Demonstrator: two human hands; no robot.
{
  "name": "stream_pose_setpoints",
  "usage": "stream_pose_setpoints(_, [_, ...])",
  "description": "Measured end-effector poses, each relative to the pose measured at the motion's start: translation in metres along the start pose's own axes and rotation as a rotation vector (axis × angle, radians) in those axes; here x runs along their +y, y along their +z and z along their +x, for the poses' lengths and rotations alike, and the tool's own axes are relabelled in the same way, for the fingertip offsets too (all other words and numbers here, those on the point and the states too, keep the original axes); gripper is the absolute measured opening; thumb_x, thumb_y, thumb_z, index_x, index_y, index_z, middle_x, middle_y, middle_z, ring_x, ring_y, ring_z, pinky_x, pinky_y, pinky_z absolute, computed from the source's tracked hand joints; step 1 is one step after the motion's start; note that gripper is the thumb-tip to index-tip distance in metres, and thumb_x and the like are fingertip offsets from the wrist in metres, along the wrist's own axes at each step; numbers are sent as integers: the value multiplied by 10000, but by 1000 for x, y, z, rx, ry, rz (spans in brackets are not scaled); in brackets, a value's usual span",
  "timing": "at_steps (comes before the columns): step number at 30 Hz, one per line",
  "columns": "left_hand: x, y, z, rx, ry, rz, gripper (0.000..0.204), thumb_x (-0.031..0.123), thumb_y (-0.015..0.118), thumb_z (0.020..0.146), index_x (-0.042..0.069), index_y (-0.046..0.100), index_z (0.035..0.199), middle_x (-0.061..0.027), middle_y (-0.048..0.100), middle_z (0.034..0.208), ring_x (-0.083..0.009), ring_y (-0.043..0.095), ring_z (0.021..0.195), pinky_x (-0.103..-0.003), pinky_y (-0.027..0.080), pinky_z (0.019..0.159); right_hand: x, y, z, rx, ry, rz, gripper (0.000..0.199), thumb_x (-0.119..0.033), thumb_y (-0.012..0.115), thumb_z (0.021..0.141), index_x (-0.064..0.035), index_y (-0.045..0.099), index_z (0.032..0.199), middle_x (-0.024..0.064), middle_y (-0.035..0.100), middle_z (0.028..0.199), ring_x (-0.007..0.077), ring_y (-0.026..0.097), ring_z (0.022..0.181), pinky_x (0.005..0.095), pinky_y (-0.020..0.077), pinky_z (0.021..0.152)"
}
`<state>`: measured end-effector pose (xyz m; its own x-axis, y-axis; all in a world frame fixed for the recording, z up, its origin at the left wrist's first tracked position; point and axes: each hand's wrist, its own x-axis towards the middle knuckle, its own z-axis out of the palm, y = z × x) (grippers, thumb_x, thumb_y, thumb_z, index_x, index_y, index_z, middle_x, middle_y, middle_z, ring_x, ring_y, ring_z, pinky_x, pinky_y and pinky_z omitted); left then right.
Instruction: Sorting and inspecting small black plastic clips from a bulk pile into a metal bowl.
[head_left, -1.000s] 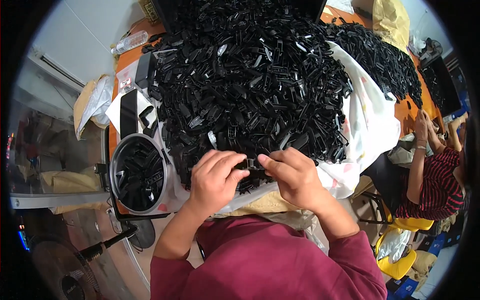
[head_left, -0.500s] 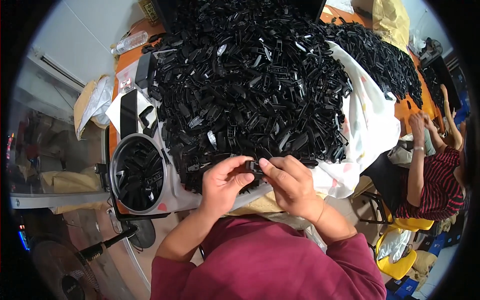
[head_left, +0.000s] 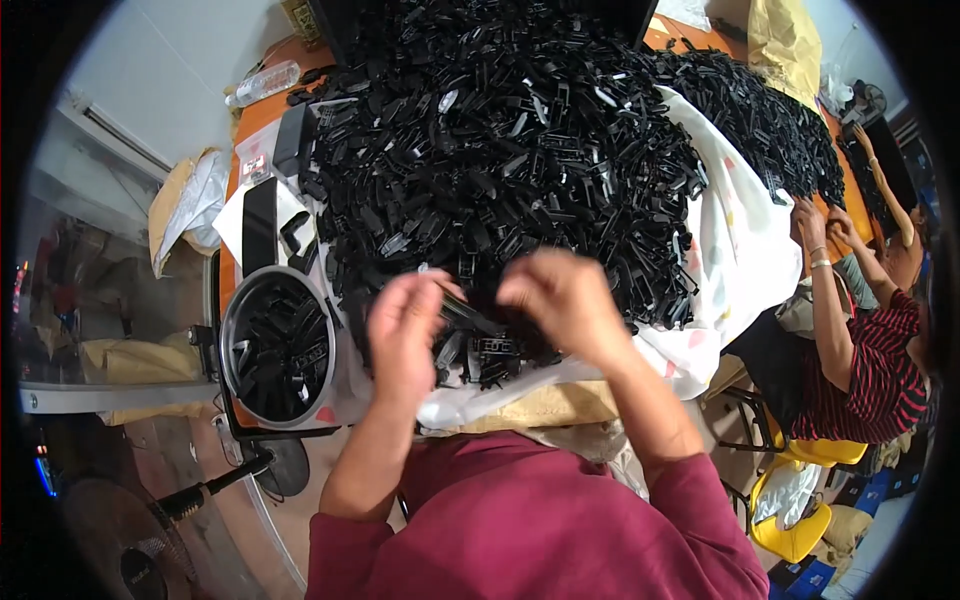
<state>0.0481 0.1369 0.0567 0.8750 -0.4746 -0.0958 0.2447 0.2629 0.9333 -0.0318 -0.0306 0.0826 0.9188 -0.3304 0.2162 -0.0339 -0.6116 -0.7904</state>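
Note:
A large heap of small black plastic parts (head_left: pixel 520 190) covers the table in front of me. Over the heap's near edge, my left hand (head_left: pixel 405 335) is smeared by motion; a dark, long piece (head_left: pixel 468 308) shows beside its fingertips, but whether they grip it is unclear. My right hand (head_left: pixel 572 305) hovers a little to the right with its fingers bent, also blurred, and I cannot make out anything in it. The two hands are apart. Left of them stands a round metal bowl (head_left: pixel 229 350) with more black parts inside.
A white spotted cloth (head_left: pixel 740 240) lies under and beside the heap. To the left are a dark flat phone-like slab (head_left: pixel 259 222) and a plastic bottle (head_left: pixel 264 84). At right, a person in a striped shirt (head_left: pixel 870 350) handles parts at the table. A fan (head_left: pixel 140 540) stands lower left.
My hands were together around a small black part; now they are separated and farther forward over the heap. That part is no longer visible between them. The person at right has reached closer to the table.

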Motion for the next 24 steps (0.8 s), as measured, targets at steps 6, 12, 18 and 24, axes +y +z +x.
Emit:
stream_pose_setpoints(6, [10,-18,29,119,333,1251,168,197,607,790,40,605,850,-132,573,849,-304,574,697,-382,470,637,50,-9,60,69,64,-718,229,-245,678,717,-42,613,801,107,590,810,296,557,814,384,459,708])
stream_pose_setpoints(12, [-2,-14,28,83,164,1399,226,248,636,774,29,616,824,-144,597,840,-336,584,756,-393,467,665,27,-10,43,243,73,-343,235,-153,705,721,-21,532,810,112,578,745,215,537,687,320,446,623])
stream_pose_setpoints(18, [11,3,11,19,320,648,234,40,676,748,1,549,940,-67,616,875,-120,564,798,-241,443,742,2,-6,4,76,-75,160,199,-56,635,804,-12,547,977,56,577,738,78,528,575,216,444,521])
stream_pose_setpoints(24, [32,13,-5,-219,312,462,283,35,672,769,-6,597,1038,-50,622,899,-88,556,783,-211,447,709,-20,-14,-9,82,-346,125,317,25,644,729,7,591,1041,136,609,892,244,592,777,294,473,672])
